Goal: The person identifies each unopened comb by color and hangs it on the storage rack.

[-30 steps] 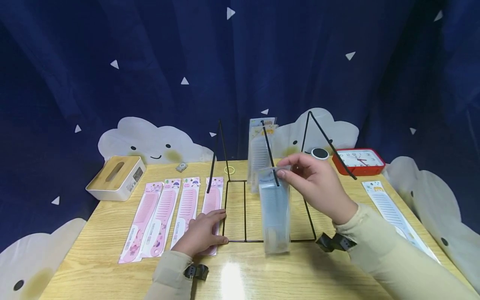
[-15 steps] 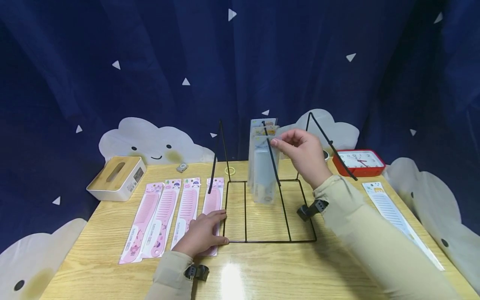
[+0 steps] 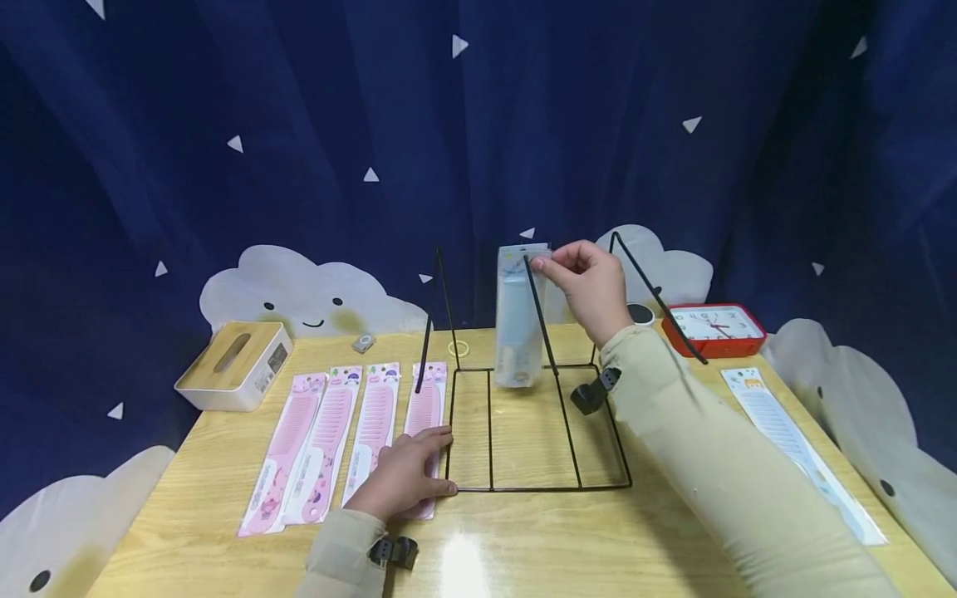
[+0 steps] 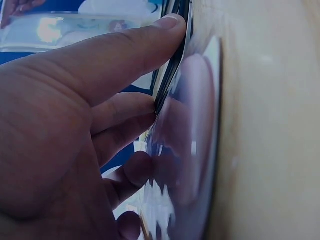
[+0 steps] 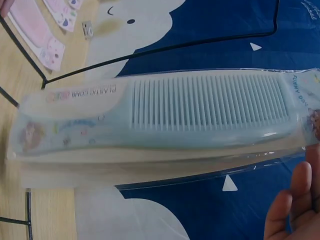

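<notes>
My right hand pinches the top of a packaged light blue comb at the raised back end of a black hook rod. The comb hangs upright there, overlapping the other packs behind it. In the right wrist view, its teeth and clear wrapper show, with some fingers at the right edge. My left hand lies at the left side of the black wire rack, thumb and forefinger spread along its bar. Beneath that hand is a packaged pink comb.
More pink comb packs lie left of the rack. A packaged blue comb lies on the right, near a red clock. A wood-topped tissue box stands at the back left, and a yellow ring lies behind the rack.
My right hand has carried the blue comb up and back along the hook rod, to the packs at its rear. The left hand has stayed on the rack.
</notes>
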The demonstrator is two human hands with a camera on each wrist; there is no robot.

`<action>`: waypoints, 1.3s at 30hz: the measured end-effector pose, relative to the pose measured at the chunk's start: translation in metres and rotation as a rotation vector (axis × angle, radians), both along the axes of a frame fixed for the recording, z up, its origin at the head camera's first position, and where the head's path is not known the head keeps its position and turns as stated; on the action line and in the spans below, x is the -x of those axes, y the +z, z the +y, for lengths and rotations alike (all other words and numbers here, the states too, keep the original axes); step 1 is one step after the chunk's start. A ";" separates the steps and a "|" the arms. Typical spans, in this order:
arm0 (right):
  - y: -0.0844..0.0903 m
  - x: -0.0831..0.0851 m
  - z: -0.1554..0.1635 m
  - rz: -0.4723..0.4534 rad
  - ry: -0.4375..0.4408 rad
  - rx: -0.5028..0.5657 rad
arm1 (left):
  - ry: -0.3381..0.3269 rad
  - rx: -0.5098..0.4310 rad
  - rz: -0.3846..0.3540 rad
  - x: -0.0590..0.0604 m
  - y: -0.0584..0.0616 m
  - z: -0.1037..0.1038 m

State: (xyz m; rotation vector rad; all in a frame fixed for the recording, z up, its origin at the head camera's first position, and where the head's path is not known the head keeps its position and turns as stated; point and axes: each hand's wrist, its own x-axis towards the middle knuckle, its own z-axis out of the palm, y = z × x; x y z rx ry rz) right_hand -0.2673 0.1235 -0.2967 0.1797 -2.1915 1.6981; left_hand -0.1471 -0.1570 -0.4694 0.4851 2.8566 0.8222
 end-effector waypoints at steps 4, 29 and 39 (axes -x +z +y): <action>-0.006 0.001 0.001 -0.013 -0.008 -0.019 | -0.002 -0.018 -0.020 -0.003 -0.005 0.001; -0.116 -0.006 0.156 -0.040 -0.221 -0.437 | -0.010 0.001 -0.019 -0.006 -0.006 0.004; -0.159 -0.010 0.286 -0.549 -0.294 -0.831 | 0.008 -0.004 -0.033 -0.003 0.003 0.002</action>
